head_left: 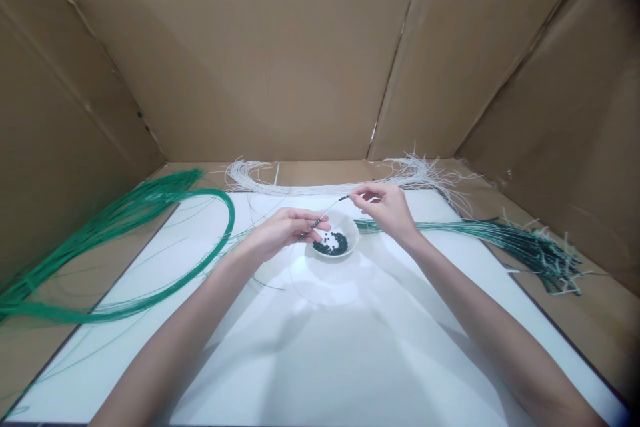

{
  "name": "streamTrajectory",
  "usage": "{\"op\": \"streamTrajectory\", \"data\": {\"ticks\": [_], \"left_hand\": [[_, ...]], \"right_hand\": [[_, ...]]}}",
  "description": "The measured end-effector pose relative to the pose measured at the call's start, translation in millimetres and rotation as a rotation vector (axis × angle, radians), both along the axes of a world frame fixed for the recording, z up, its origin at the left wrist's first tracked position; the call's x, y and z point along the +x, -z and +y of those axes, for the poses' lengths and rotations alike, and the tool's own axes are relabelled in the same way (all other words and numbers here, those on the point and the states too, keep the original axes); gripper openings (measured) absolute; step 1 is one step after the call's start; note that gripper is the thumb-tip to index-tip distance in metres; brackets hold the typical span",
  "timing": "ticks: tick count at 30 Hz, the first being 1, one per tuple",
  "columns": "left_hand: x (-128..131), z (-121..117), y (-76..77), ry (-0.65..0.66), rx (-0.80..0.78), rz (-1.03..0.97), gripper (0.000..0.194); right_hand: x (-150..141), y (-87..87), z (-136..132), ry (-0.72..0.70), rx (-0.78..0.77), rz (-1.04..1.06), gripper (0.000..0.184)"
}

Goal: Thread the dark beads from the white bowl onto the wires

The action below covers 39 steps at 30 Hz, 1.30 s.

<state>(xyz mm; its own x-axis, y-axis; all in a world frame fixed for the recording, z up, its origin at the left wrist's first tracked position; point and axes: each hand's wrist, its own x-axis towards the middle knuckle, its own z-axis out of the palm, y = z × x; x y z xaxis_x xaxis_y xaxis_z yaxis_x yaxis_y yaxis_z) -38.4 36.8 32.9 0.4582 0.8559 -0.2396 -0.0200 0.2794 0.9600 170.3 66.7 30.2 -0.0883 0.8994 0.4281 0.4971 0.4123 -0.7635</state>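
My left hand [285, 227] and my right hand [384, 207] hover above a small white bowl [345, 230], which holds a heap of dark round beads [331, 243]. Between the hands runs a thin wire strung with dark beads [320, 217]. My left fingers grip its lower end over the bowl's left rim. My right thumb and forefinger pinch its upper end. The beads sit in a row along the lower part of the wire, and the fingers hide its lowest end.
The bowl stands on a white board [350, 373]. A long loop of green strands [125, 260] lies on the left, a bundle of white strands [320, 183] lies along the back, and dark-beaded green strands [525, 247] lie on the right. Cardboard walls [235, 73] surround the area.
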Motion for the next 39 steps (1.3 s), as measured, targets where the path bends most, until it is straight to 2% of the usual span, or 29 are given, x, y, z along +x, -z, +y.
{"op": "streamTrajectory", "data": {"ticks": [8,17,35,39], "left_hand": [[1.7,-0.6,-2.8,-0.014,0.027,0.036,0.025],[4.5,-1.7,-6.3,-0.058,-0.017,0.024,0.025],[2.9,0.0,-3.0,-0.15,-0.072,-0.052,0.017],[1.5,1.2,-0.7,-0.134,-0.059,-0.095,0.018]], "right_hand": [[0.5,0.7,0.7,0.001,0.001,-0.003,0.015],[-0.5,-1.9,-0.5,0.008,0.007,-0.004,0.016],[1.1,-8.5,-4.1,0.034,-0.027,-0.005,0.016],[1.9,-6.7,-2.5,0.036,-0.031,-0.006,0.017]]}}
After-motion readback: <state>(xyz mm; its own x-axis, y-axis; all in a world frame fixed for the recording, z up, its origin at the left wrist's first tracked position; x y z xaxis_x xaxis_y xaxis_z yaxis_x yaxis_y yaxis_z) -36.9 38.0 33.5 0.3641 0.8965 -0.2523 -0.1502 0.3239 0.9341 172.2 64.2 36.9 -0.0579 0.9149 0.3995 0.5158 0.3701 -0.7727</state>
